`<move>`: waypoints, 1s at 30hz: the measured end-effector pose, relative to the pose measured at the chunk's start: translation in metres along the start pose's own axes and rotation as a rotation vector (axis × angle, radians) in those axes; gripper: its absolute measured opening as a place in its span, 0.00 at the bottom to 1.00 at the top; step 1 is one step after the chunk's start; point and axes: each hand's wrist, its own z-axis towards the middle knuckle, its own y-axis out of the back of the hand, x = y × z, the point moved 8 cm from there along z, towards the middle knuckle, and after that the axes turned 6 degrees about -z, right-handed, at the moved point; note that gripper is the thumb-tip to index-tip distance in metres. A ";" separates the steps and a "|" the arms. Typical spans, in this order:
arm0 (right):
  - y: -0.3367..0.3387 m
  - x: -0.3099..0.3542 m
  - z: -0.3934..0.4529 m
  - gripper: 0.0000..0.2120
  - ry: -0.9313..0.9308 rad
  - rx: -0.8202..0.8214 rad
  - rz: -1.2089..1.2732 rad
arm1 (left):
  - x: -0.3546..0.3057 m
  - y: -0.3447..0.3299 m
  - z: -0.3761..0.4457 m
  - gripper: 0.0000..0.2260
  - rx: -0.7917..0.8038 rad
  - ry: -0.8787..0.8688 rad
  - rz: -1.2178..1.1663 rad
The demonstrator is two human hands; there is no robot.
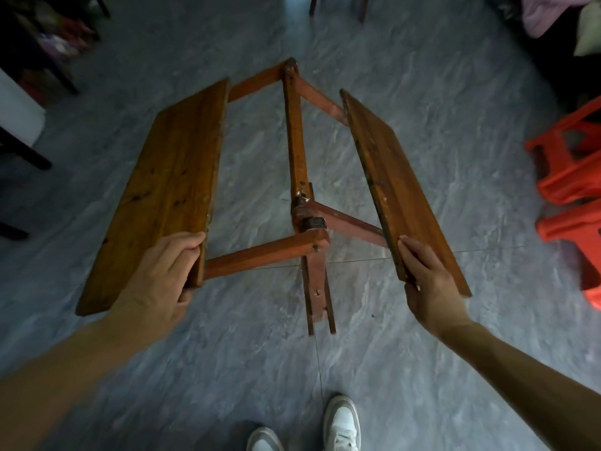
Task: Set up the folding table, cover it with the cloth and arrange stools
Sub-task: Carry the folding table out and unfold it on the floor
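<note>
Grey marbled floor (422, 125) filled view. Folding table (302, 151) stood mid-floor, partly unfolded: two wooden leaves spread apart, left leaf (162, 190) lying flatter, right leaf (400, 190) tilted on edge, red-brown frame bars crossing between them. Stacked red plastic stools (572, 177) sat at right edge, well apart from table. Left hand (162, 281) had grip curled round near corner of left leaf. Right hand (429, 281) had grip pinching near edge of right leaf. White shoes (341, 424) showed at bottom.
</note>
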 end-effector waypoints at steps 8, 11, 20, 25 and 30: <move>0.001 -0.002 0.004 0.31 -0.027 0.005 -0.001 | -0.013 0.024 0.014 0.22 0.029 -0.147 0.100; -0.002 0.000 0.007 0.33 -0.056 -0.001 -0.009 | -0.010 0.036 0.021 0.21 0.005 -0.170 0.104; -0.015 -0.008 -0.002 0.36 -0.085 0.032 0.049 | 0.014 0.064 0.016 0.19 -0.131 -0.121 0.281; -0.016 -0.006 0.000 0.37 -0.101 0.051 0.130 | 0.008 0.058 0.022 0.18 -0.107 -0.182 0.293; 0.007 -0.006 0.020 0.36 -0.054 -0.056 0.132 | -0.011 0.057 0.035 0.16 -0.118 -0.253 0.241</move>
